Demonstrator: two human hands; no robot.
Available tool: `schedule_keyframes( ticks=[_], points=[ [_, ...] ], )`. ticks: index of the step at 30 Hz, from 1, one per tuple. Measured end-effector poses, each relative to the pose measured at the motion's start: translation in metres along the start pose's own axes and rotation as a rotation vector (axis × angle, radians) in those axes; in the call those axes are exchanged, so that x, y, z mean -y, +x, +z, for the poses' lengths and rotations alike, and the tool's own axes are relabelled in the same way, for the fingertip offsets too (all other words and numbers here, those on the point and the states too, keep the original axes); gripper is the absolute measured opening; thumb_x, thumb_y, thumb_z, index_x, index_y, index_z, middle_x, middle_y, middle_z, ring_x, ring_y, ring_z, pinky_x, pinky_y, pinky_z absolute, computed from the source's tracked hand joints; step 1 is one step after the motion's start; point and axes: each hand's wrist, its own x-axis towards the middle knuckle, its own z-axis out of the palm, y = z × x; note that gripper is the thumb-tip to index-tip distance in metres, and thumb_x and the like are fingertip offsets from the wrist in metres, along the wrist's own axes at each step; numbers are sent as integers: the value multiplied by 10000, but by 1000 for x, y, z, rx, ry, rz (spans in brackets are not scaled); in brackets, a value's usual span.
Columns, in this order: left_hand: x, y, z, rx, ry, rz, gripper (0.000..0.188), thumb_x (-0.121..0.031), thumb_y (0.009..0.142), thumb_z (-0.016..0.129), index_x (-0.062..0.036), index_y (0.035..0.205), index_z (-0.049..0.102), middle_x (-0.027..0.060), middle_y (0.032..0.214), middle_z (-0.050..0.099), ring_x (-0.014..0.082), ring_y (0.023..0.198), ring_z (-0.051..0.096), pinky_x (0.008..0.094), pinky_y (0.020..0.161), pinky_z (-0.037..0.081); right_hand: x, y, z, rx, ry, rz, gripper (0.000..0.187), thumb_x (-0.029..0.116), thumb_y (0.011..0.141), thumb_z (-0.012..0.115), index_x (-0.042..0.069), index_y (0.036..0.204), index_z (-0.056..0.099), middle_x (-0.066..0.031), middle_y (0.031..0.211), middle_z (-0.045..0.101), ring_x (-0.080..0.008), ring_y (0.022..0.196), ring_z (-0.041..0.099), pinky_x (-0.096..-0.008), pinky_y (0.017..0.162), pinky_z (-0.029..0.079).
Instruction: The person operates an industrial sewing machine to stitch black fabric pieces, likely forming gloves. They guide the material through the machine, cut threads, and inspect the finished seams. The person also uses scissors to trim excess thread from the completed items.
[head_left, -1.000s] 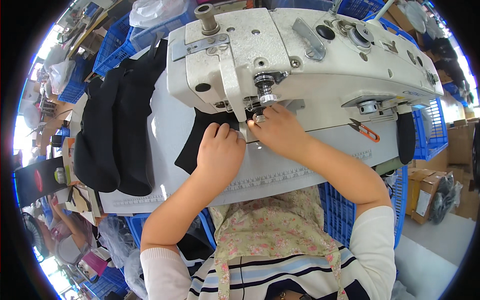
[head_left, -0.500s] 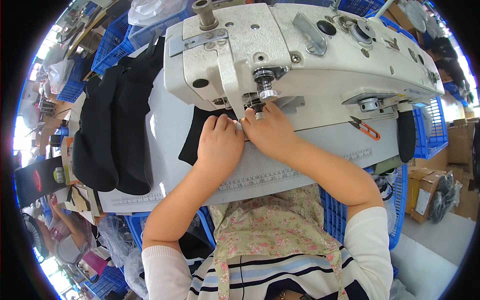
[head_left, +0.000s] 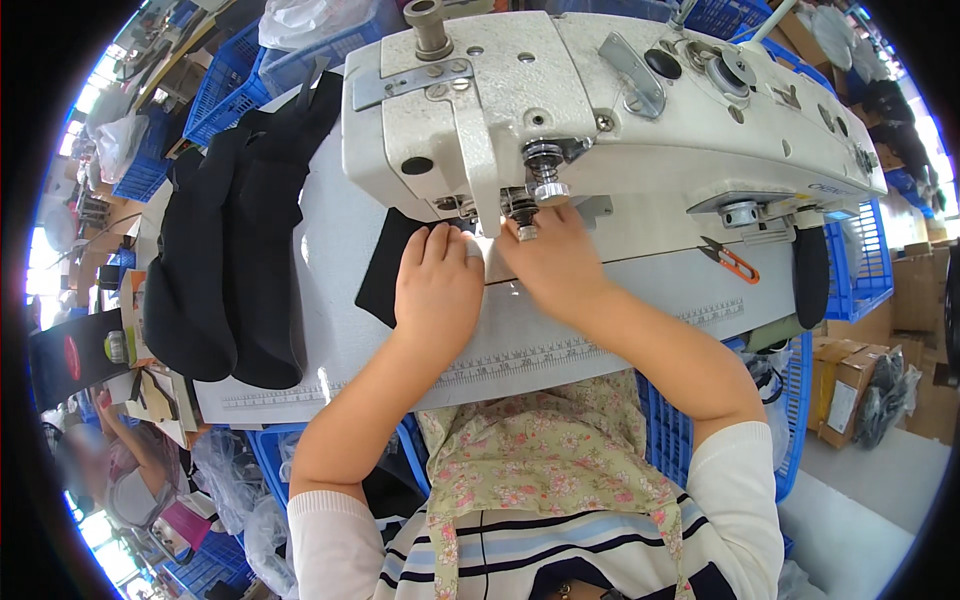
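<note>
A black fabric piece (head_left: pixel 378 272) lies on the sewing machine's bed, its right part hidden under my left hand (head_left: pixel 440 285). That hand rests on the cloth with its fingers laid out toward the needle area. Just right of it, my right hand (head_left: pixel 552 262) is close under the head of the white sewing machine (head_left: pixel 590 110). Motion blurs it, and a metal tension knob (head_left: pixel 527 232) covers part of its fingers, so its grip does not show. The needle and presser foot are mostly hidden.
Stacked black fabric pieces (head_left: pixel 225 270) lie on the left of the table. Orange-handled thread snips (head_left: pixel 735 262) lie at the right. A printed ruler scale (head_left: pixel 530 360) runs along the front edge. Blue crates (head_left: pixel 860 265) stand around. Another person (head_left: pixel 135 475) sits far left.
The machine appears slightly lower and farther right in the picture. My right hand has shifted a little right and away from my left, which stays on the fabric with fingers straighter.
</note>
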Motion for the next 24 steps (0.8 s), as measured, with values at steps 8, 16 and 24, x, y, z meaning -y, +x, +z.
schedule_keyframes(
  ticks=[8, 16, 24],
  points=[
    [-3, 0, -21, 208, -8, -32, 180, -115, 708, 554, -8, 828, 634, 137, 964, 649, 265, 1018, 582, 387, 957, 411, -7, -2, -9, -16, -159, -144, 98, 158, 702, 582, 83, 733, 637, -20, 761, 576, -190, 854, 533, -310, 750, 403],
    [0, -2, -22, 169, -41, 4, 157, -112, 703, 555, -17, 805, 628, 132, 941, 654, 261, 990, 598, 394, 939, 424, -18, -1, -2, 76, -36, -366, 64, 159, 700, 571, 111, 659, 580, -21, 669, 595, -162, 729, 575, -297, 722, 418],
    [-6, -8, -18, 217, -37, 20, 215, -115, 699, 567, 7, 862, 635, 128, 912, 655, 257, 978, 606, 378, 908, 442, -5, -2, 1, 79, -125, -312, 80, 167, 682, 589, 104, 635, 574, -24, 642, 589, -187, 702, 567, -303, 680, 402]
  ],
)
